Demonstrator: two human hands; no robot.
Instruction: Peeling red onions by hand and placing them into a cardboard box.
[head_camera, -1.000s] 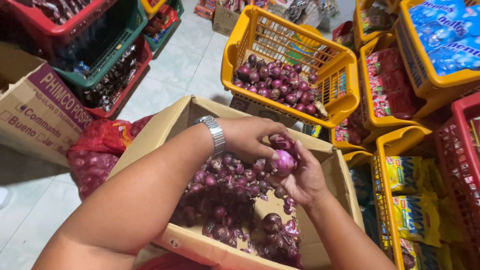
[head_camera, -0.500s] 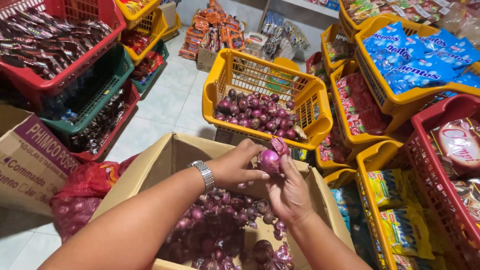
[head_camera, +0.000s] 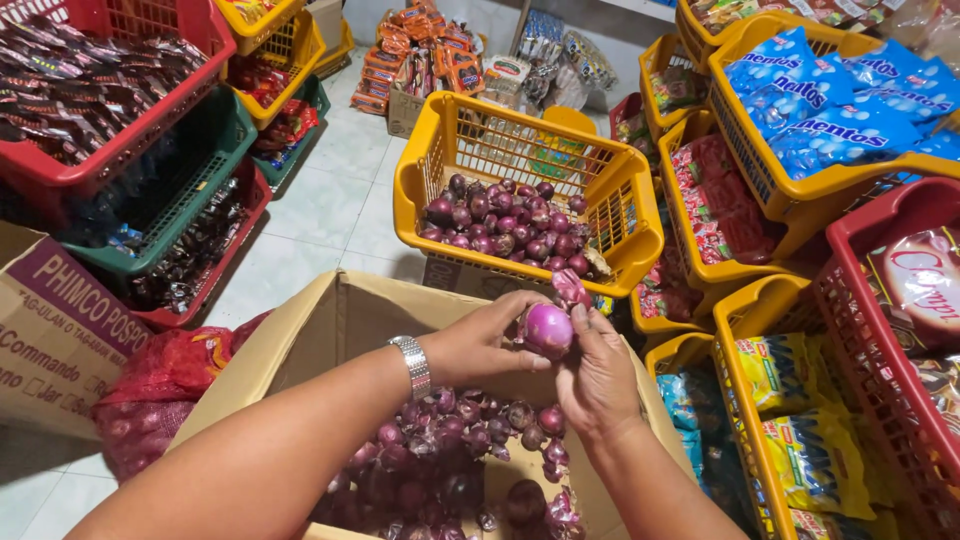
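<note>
Seen from above, two bare hands meet over an open cardboard box of red onions. The left hand, with a silver wristwatch on its wrist, and the right hand together hold one red onion, fingers closed around it from both sides. A strip of purple skin stands up from the onion's far side. The onion sits above the box's far edge, just short of a yellow basket partly filled with more onions. The box's near rim runs out of the picture's bottom. A red mesh sack presses against the box's left wall. Red, green and yellow baskets of packaged goods crowd both sides. A strip of pale tiled floor stays open between the left baskets and the yellow basket.
</note>
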